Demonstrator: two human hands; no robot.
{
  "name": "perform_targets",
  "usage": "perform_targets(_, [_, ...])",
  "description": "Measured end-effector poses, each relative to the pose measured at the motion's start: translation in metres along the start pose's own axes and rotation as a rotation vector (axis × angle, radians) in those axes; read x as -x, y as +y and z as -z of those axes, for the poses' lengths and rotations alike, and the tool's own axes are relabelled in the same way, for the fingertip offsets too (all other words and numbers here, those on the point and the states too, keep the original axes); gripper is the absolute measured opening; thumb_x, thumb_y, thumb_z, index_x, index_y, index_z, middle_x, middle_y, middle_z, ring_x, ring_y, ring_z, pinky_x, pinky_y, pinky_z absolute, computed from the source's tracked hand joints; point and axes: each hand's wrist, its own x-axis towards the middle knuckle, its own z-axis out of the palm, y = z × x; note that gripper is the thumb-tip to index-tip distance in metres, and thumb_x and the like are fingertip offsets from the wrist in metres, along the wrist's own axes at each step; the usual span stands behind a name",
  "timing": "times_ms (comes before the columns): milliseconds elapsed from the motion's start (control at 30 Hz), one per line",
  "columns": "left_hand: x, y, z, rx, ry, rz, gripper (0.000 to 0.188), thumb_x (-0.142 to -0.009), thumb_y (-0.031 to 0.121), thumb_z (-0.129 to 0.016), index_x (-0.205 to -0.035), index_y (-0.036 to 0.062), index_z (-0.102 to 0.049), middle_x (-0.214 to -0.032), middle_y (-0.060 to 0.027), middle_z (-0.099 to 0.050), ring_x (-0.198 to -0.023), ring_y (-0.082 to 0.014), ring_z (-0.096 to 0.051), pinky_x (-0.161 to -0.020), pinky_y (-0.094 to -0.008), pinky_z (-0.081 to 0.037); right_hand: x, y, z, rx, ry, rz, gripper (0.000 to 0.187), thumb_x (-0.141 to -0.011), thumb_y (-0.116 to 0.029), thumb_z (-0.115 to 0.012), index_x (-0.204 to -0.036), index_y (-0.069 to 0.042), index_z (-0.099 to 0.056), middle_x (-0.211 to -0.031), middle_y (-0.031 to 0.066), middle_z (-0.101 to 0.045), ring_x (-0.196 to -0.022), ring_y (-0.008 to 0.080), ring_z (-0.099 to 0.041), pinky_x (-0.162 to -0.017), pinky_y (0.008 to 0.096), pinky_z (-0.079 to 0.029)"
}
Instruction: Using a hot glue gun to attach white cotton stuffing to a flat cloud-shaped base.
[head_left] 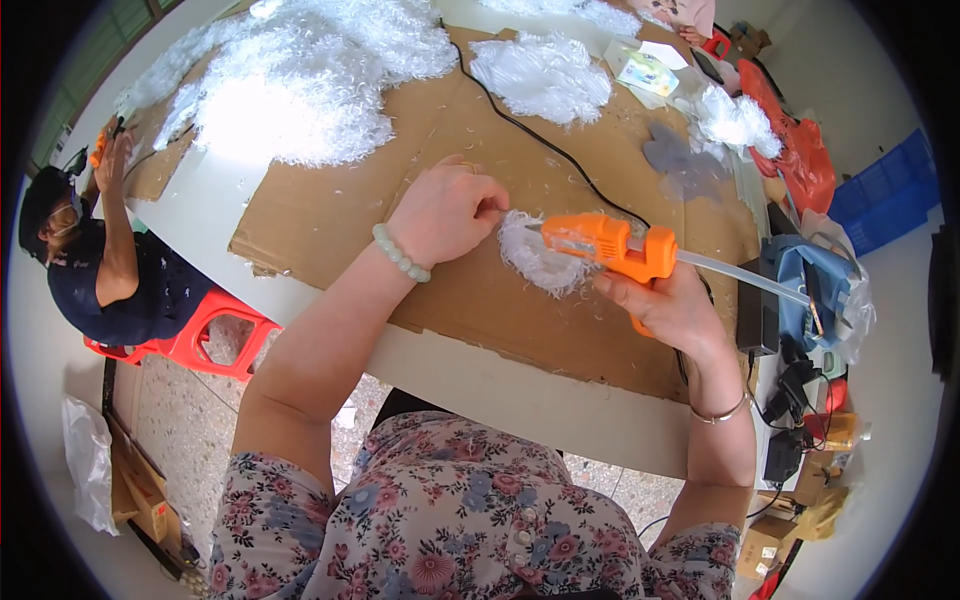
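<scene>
My right hand (pixel 672 300) grips an orange hot glue gun (pixel 610 243), with a long translucent glue stick (pixel 745 278) sticking out of its back end. The gun's nozzle points left, over a shaggy white fringe ring (pixel 535 262) on the brown cardboard (pixel 590 340). At the ring's upper left edge, the fingers of my left hand (pixel 450 210) are closed in a pinch on it. The fingertips are partly hidden, and the gun covers the ring's right side.
White shredded fringe (pixel 400 60) is heaped at the far left, with a smaller pile (pixel 540 78) farther right. A black cord (pixel 560 150) crosses the cardboard. A tissue box (pixel 648 72) and red bag (pixel 795 140) lie far right. A co-worker (pixel 110 250) sits left, holding an orange tool.
</scene>
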Motion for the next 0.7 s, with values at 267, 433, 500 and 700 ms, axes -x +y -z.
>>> perform_targets(267, [-0.002, 0.005, 0.003, -0.016, -0.076, -0.003, 0.005, -0.068, 0.005, -0.060, -0.068, 0.0064, -0.064, -0.066, -0.0077, -0.062, -0.065, -0.0257, -0.058, -0.078, -0.0362, -0.045, -0.022, 0.013, -0.005, 0.099, -0.042, 0.054, 0.028, -0.082, -0.010, -0.068, -0.106, 0.000, -0.058, -0.085, -0.0021, -0.058, -0.074, 0.0059, -0.049, -0.066, 0.0226, -0.043])
perform_targets(433, [-0.002, 0.006, 0.005, 0.009, -0.133, 0.001, 0.007, -0.070, 0.005, -0.065, -0.076, 0.0069, -0.065, -0.072, -0.0076, -0.061, -0.075, -0.0288, -0.054, -0.070, -0.0370, -0.045, -0.028, 0.019, -0.006, 0.119, -0.022, 0.078, 0.034, -0.079, -0.025, -0.069, -0.103, -0.002, -0.060, -0.076, 0.0076, -0.063, -0.070, 0.0166, -0.058, -0.068, 0.0297, -0.047])
perform_targets(500, [-0.002, 0.008, 0.004, 0.015, -0.131, 0.013, 0.007, -0.070, 0.005, -0.065, -0.076, 0.0070, -0.065, -0.072, -0.0077, -0.061, -0.075, -0.0287, -0.054, -0.070, -0.0371, -0.045, -0.027, 0.017, -0.006, 0.144, -0.008, 0.131, 0.035, -0.079, -0.025, -0.069, -0.103, -0.002, -0.060, -0.077, 0.0092, -0.063, -0.070, 0.0190, -0.060, -0.068, 0.0309, -0.048])
perform_targets(700, [-0.002, 0.012, 0.000, -0.005, -0.095, -0.054, 0.004, -0.070, 0.006, -0.061, -0.070, 0.0081, -0.065, -0.069, -0.0052, -0.060, -0.071, -0.0250, -0.058, -0.078, -0.0371, -0.044, -0.019, 0.018, 0.000, 0.160, -0.018, 0.110, 0.024, -0.081, -0.009, -0.067, -0.102, -0.001, -0.062, -0.080, -0.0016, -0.057, -0.069, 0.0058, -0.047, -0.061, 0.0212, -0.041])
